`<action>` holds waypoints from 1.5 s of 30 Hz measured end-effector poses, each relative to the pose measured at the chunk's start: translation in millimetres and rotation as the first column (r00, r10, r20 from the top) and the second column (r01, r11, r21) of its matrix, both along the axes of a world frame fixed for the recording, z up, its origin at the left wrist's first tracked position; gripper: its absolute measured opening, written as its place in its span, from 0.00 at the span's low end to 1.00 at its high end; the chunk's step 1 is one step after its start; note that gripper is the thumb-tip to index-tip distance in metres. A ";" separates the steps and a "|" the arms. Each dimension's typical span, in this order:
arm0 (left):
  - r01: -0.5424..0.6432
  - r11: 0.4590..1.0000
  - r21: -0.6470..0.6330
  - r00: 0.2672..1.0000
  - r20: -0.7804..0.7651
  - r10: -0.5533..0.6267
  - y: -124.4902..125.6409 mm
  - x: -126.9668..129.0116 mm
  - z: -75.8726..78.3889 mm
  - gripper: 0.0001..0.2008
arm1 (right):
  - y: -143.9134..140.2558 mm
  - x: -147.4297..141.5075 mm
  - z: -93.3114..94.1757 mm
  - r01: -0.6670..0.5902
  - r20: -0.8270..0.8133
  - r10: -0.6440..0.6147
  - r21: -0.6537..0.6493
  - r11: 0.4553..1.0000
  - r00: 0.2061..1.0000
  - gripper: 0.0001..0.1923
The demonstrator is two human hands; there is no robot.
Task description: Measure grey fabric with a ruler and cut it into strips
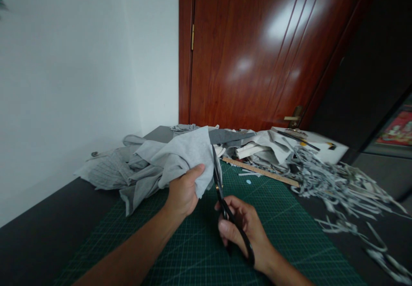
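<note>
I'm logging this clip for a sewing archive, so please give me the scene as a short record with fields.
left hand: left hand grips a fold of grey cloth, lifted off the mat
right hand: right hand holds black scissors, blades up beside the cloth edge
surface: green cutting mat on a dark table
nearby: wooden ruler, pile of grey cloth strips, more grey fabric
background: white wall, red-brown door
</note>
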State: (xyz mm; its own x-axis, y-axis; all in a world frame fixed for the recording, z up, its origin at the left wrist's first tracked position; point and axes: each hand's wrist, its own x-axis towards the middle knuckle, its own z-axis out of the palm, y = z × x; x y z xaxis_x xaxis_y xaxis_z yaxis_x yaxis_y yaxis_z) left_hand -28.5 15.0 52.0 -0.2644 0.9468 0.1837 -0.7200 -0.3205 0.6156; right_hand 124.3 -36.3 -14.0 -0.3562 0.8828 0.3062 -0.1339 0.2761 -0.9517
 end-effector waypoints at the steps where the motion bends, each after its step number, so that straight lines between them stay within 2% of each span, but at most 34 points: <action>1: -0.008 1.000 0.000 1.000 -0.005 0.008 0.0 0.2 -0.5 0.38 | -0.1 -0.1 0.5 -0.001 0.000 0.001 -0.001 1.000 1.000 0.28; 18: -0.029 0.999 0.017 0.997 -0.068 0.030 0.4 3.6 -10.1 0.36 | 2.1 -0.4 -0.9 0.040 0.042 -0.040 0.009 0.999 0.998 0.27; 32: 0.018 1.000 -0.016 0.998 -0.055 -0.019 -2.1 4.7 -7.8 0.35 | 0.2 -0.7 -0.8 0.031 0.024 -0.031 0.003 1.000 0.999 0.25; 38: -0.029 0.999 -0.034 0.998 -0.062 0.027 -1.2 6.8 -9.1 0.38 | 2.7 1.2 -3.8 -0.008 -0.033 0.009 0.027 1.000 0.999 0.26; 45: -0.022 0.999 -0.035 0.997 -0.079 0.019 -4.0 8.1 -6.5 0.38 | 2.4 2.5 -1.8 -0.007 -0.026 0.007 0.028 1.000 1.000 0.26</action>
State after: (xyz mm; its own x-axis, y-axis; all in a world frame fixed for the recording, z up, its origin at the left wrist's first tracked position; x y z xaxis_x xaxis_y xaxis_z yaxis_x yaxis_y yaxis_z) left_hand -20.4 11.0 45.5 -0.2702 0.9475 0.1711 -0.6623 -0.3119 0.6813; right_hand 126.8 -33.9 -15.7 -0.3539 0.8712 0.3402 -0.1605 0.3017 -0.9398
